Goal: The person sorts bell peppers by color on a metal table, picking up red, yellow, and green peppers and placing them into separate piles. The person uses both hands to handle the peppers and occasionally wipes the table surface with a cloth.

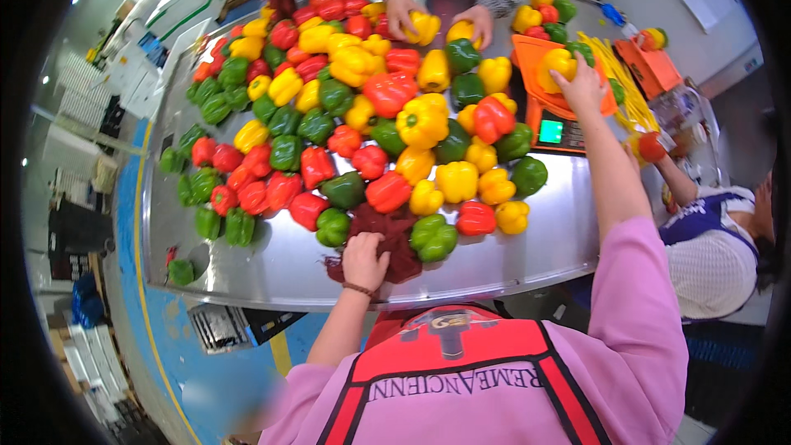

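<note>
Steel table: left grip clutching one red net; right grip grasping one yellow pepper.

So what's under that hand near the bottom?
The left hand presses on dark red mesh netting lying on the steel table. Whatever the netting covers stays hidden.

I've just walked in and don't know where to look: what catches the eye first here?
A big heap of red, yellow and green bell peppers covers the steel table. The person's right hand rests a yellow pepper on an orange scale at the right, while the left hand grips dark red mesh netting at the near edge.
</note>
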Motion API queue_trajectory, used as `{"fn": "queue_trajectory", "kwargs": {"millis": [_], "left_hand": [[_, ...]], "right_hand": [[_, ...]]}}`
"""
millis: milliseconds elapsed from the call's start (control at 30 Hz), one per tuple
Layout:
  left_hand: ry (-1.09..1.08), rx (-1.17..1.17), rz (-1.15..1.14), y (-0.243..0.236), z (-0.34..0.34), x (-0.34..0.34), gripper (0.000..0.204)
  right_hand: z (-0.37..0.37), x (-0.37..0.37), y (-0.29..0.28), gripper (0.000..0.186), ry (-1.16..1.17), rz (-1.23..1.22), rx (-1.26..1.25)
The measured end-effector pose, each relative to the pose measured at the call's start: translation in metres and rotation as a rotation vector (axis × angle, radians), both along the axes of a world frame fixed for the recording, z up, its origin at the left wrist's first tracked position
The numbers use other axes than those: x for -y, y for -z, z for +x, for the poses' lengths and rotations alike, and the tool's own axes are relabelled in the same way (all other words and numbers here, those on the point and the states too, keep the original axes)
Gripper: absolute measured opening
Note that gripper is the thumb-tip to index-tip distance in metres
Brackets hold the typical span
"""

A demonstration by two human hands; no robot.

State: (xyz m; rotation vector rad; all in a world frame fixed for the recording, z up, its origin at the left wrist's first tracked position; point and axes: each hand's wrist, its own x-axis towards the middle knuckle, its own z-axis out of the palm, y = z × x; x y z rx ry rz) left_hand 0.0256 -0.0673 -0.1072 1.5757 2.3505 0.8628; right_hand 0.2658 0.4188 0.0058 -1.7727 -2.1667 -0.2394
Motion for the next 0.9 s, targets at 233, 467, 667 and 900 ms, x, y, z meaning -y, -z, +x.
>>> {"fn": "queue_trajectory", "kwargs": {"millis": [233, 467, 667, 900], "left_hand": [[0.005, 0.029, 0.015, -0.001, -0.002, 0.003, 0.031], [0.019, 0.152, -0.005, -0.011, -0.009, 0.005, 0.032], [0.011, 0.825, 0.038, -0.054, -0.012, 0.004, 0.071], [0.04, 1.099, 0.235, -0.073, -0.025, -0.012, 0.102]], "right_hand": [[-0.015, 0.0, 0.003, 0.08, 0.0, -0.008, 0.044], [-0.018, 0.044, 0.002, 0.074, -0.345, 0.261, -0.416], [-0.062, 0.232, -0.01, 0.079, -0.853, -0.345, -1.103], [-0.127, 0.304, -0.004, 0.071, -1.275, -0.856, -0.71]]}}
